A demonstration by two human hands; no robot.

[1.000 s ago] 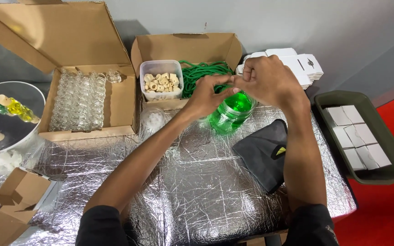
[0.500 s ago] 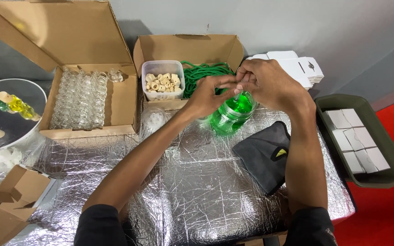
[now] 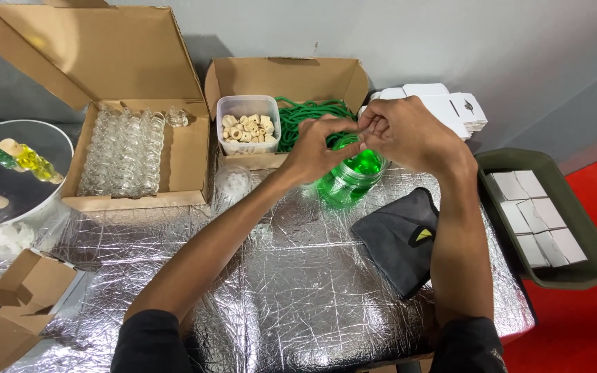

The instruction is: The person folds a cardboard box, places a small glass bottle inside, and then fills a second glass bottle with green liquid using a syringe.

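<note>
Nearest to us, our two forearms run up across the foil-covered bench (image 3: pixel 291 297), the left from the near left, the right along the near right edge past a dark grey cloth (image 3: pixel 399 238) that lies flat beside it. Both meet toward the far side of the bench, right of centre.

There our left hand (image 3: pixel 316 148) and right hand (image 3: pixel 409 131) close in on each other, fingertips almost touching above a green glass jar (image 3: pixel 350 178). The fingers of both hands are curled tight in a pinch; something small seems to sit between them, but we cannot tell what it is. The jar stands just below and slightly toward us from the fingertips, its mouth pointing up at them, so its long axis looks upright. Both hands are about equally near it, one on each side.

Beyond the hands, at the far edge, an open cardboard box holds green cord (image 3: pixel 305 114) and a clear tub of pale wooden beads (image 3: pixel 247 128). To the far left a larger box holds small empty glass bottles (image 3: pixel 122 148). Off the right edge sits a dark green tray (image 3: pixel 589 249) of white cartons.
</note>
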